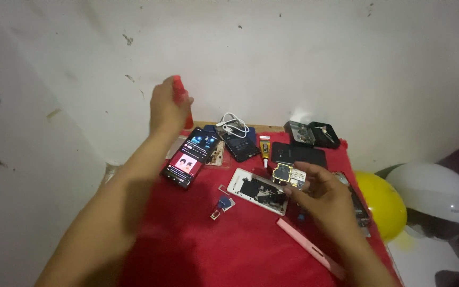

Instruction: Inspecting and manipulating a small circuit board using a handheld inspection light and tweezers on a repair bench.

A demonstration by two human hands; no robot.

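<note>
Nearest: one pink strip (310,248) flat on red-covered surface (213,255). Right hand (322,199), grip pinched on one small circuit board (289,175), held just above one opened white phone (257,190). Two tiny loose parts (222,206) left of that phone. One lit phone (189,156) beyond them; one dark phone (298,155) and one glue tube (264,149) mid-surface. Farther: one white cable (235,126), one black open case (312,134). Farthest: left hand (167,109), grip closed round one red bottle (181,98) at back edge. Off right: one yellow helmet (381,204), one white helmet (436,194).
</note>
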